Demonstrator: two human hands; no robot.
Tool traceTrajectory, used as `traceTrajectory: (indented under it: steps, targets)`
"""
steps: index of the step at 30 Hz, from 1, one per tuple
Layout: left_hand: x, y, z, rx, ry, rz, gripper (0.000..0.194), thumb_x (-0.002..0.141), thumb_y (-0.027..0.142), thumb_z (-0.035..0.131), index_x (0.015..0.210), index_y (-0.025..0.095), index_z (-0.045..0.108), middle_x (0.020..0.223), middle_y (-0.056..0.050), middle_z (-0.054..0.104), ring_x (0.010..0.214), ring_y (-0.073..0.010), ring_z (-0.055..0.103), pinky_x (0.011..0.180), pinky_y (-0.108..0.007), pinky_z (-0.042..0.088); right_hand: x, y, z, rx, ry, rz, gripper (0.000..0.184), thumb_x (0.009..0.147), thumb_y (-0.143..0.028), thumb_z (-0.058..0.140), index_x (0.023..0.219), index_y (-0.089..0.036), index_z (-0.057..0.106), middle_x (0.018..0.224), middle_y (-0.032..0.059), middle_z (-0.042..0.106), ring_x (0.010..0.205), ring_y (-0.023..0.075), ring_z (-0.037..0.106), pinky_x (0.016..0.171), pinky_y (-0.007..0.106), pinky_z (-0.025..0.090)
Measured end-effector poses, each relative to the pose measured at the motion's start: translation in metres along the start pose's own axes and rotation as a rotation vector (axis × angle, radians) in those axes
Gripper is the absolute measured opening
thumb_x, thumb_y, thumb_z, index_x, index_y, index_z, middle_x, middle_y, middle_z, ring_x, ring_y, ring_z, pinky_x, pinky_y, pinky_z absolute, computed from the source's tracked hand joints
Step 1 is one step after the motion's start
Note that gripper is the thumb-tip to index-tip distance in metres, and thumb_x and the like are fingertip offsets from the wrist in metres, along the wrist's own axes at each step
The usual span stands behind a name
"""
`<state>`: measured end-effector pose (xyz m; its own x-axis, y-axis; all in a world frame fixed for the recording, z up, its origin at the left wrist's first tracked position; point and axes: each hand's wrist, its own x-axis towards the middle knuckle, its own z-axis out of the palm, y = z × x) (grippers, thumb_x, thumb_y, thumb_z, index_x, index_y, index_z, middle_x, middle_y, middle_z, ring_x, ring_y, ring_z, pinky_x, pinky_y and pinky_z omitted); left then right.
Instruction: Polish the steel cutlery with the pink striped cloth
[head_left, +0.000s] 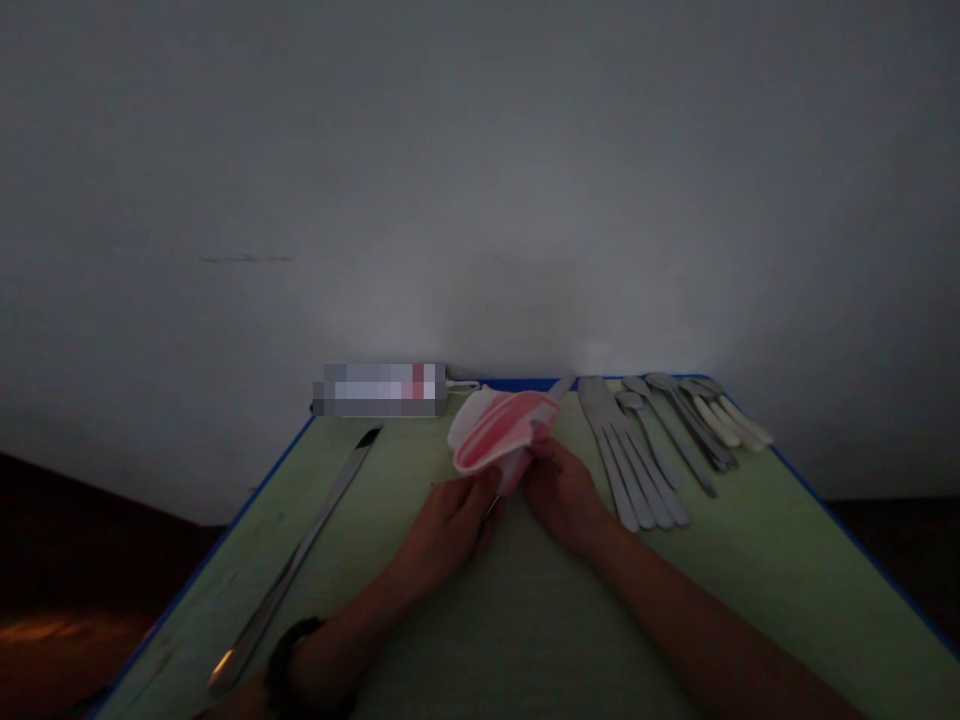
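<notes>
Both my hands meet at the middle of a green table [525, 620]. My left hand [446, 525] is closed, pinching the lower edge of a pink and white cloth [499, 430]. My right hand [564, 492] is closed on the same cloth from the right. A thin metal piece of cutlery [561, 388] pokes out of the cloth at its far end; the rest of it is wrapped inside. A dark band sits on my left wrist [296, 650].
Several forks, knives and spoons [660, 440] lie in a row at the table's far right. A long metal utensil [300, 560] lies diagonally on the left. A box-like object [382, 390] rests at the far edge against a grey wall.
</notes>
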<state>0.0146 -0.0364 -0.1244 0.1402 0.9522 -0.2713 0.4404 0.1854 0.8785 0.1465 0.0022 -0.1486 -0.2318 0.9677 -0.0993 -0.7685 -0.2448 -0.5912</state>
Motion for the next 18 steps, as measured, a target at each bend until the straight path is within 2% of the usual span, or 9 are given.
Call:
traceTrajectory:
  steps: [4,10,13,16,18]
  targets:
    - [-0.0010,0.0041,-0.0003,-0.028,-0.005,-0.029,0.056,0.086,0.059,0.029,0.057,0.017,0.052,0.039,0.005,0.043,0.037,-0.0107,0.039,0.040,-0.022,0.028,-0.0014,-0.0031,0.0056,0.036,0.042,-0.005,0.013,0.074,-0.023,0.054,0.079,-0.019,0.065,0.074,0.0005,0.065,0.080,0.0177,0.058,0.079,0.031,0.044]
    - [-0.0029,0.0036,-0.0022,-0.015,-0.039,-0.001,0.057,0.089,0.057,0.026,0.061,0.018,0.057,0.039,0.004,0.043,0.039,-0.0120,0.042,0.043,-0.022,0.032,-0.0010,-0.0075,0.0088,0.099,-0.006,-0.017,0.023,0.081,-0.035,0.053,0.095,-0.021,0.063,0.094,0.0015,0.068,0.092,0.0186,0.059,0.083,0.033,0.045]
    - [-0.0025,0.0008,-0.0019,-0.008,-0.056,-0.008,0.059,0.089,0.059,0.025,0.063,0.017,0.057,0.040,0.004,0.043,0.039,-0.0119,0.041,0.042,-0.022,0.031,0.0001,-0.0048,0.0070,0.085,0.032,-0.006,0.018,0.079,-0.030,0.055,0.091,-0.019,0.063,0.088,0.0013,0.068,0.089,0.0182,0.059,0.083,0.032,0.045]
    - [-0.0014,-0.0021,-0.0011,0.007,-0.073,0.019,0.057,0.088,0.059,0.027,0.063,0.017,0.056,0.041,0.005,0.045,0.040,-0.0115,0.042,0.043,-0.022,0.030,0.0005,-0.0009,0.0035,0.040,0.074,0.000,0.010,0.073,-0.019,0.056,0.080,-0.018,0.063,0.074,-0.0006,0.065,0.079,0.0165,0.058,0.080,0.030,0.045]
    - [-0.0007,-0.0038,-0.0005,0.014,-0.081,0.033,0.056,0.088,0.059,0.029,0.063,0.017,0.056,0.042,0.005,0.045,0.040,-0.0114,0.042,0.043,-0.022,0.029,0.0006,0.0009,0.0009,0.028,0.092,0.001,0.010,0.070,-0.014,0.056,0.077,-0.018,0.062,0.070,-0.0021,0.063,0.073,0.0153,0.057,0.077,0.029,0.045]
